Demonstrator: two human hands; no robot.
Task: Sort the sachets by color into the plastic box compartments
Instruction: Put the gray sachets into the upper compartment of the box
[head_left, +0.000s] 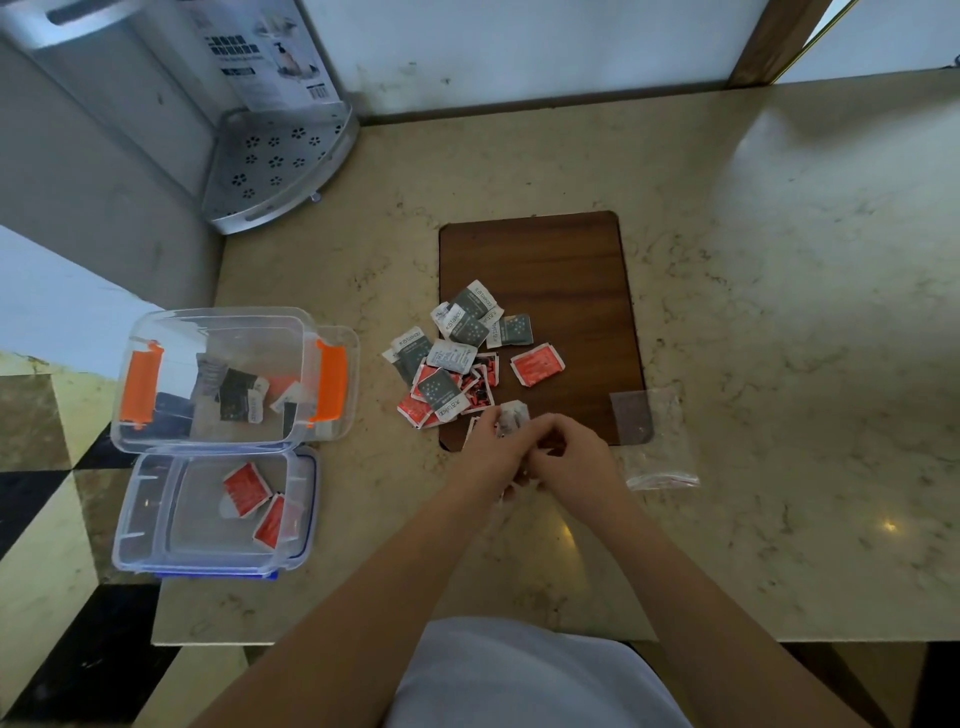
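A pile of grey and red sachets (462, 353) lies on the left side of a brown wooden board (566, 260). One red sachet (537, 365) lies apart to the right. My left hand (491, 457) and my right hand (569, 452) meet at the board's near edge, both pinching a pale sachet (511, 418). At the left stand two clear plastic boxes. The one with orange clips (332, 382) holds several dark grey sachets (236, 392). The blue-rimmed one (306, 519) holds two red sachets (247, 488).
An empty clear zip bag (657, 441) lies at the board's near right corner. A perforated metal corner rack (275, 161) stands at the back left of the marble counter (779, 312). The counter's left edge runs right beside the boxes.
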